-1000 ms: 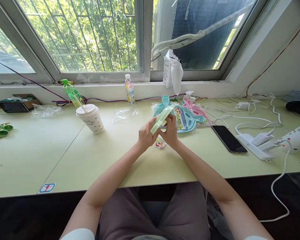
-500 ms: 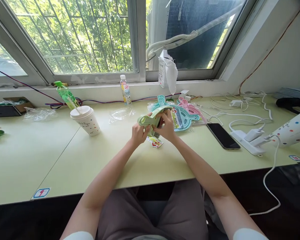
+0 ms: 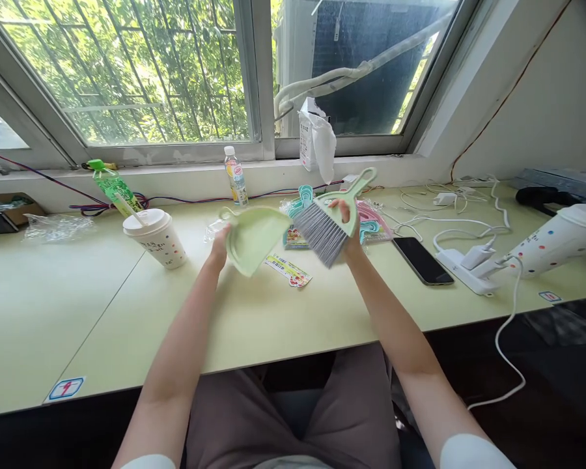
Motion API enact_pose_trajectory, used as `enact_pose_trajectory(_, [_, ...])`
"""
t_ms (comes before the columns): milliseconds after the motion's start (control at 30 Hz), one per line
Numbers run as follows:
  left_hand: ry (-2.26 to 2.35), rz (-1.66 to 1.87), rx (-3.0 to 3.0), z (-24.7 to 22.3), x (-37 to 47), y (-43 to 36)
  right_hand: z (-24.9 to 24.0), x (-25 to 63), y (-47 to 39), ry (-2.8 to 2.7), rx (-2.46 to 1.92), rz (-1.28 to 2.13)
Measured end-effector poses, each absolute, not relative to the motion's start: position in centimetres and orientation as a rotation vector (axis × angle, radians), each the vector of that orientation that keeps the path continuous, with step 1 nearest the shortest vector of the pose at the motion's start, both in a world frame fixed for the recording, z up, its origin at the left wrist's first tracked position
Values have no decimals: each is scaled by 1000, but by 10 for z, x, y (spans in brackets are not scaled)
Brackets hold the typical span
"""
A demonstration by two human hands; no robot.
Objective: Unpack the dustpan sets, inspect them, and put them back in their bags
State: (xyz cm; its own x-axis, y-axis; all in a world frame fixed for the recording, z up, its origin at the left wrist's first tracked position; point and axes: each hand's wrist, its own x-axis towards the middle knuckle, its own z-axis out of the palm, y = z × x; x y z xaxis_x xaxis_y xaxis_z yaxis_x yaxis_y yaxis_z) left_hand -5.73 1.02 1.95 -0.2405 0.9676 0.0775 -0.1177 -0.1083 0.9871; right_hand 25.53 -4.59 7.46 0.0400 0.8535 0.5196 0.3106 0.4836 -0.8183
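A pale green dustpan (image 3: 260, 238) is in my left hand (image 3: 219, 247), gripped at its left side and lifted over the table. My right hand (image 3: 349, 228) is closed round a small pale green hand brush (image 3: 356, 192), its grey bristles (image 3: 321, 233) turned down and to the left. The brush handle points up to the right, and a finger shows through its opening. Below and between the two lies a printed label card (image 3: 290, 270) on the table. Behind the brush, bagged blue sets (image 3: 305, 195) and a pink set (image 3: 374, 218) are partly hidden.
A lidded paper cup (image 3: 156, 241) and a green bottle (image 3: 114, 189) stand to the left. A clear bottle (image 3: 236, 179) is by the window. On the right lie a phone (image 3: 422, 260), a power strip (image 3: 469, 273) with cables, and a polka-dot white container (image 3: 557, 241).
The dustpan and brush, held together before, are now apart. My left hand has moved left with the dustpan, my right hand right with the brush. The view has shifted slightly.
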Motion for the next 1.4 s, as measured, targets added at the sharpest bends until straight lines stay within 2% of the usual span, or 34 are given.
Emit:
enact_pose_trajectory(100, [1156,1054,1112,8,-52,5,71,257,-45,-1561,-1186,144])
enact_pose_trajectory(167, [1162,919,1193,6,-50,-1,71,253,-49,-1629,-1249,-82])
enact_pose_trajectory(267, [1203,840,1350,10,-47,-7,71,240,-58,-1761,-1274,-227])
enact_pose_trajectory(433, [1222,826,1484,12,-47,-7,58,216,-65,-2053,-1421,-43])
enact_pose_trajectory(567, [1224,861,1548,9,-47,-4,39,205,-61,-2073,-1587,141])
enact_pose_trajectory(767, [1205,862,1624,5,-48,0,29,203,-55,-2043,-1528,371])
enact_pose_trajectory(1067, [1216,880,1628,-7,-48,10,7,187,-57,-2077,-1537,216])
enact_pose_trajectory(1400, [1264,892,1660,-7,-45,9,7,185,-59,-2142,-1607,189])
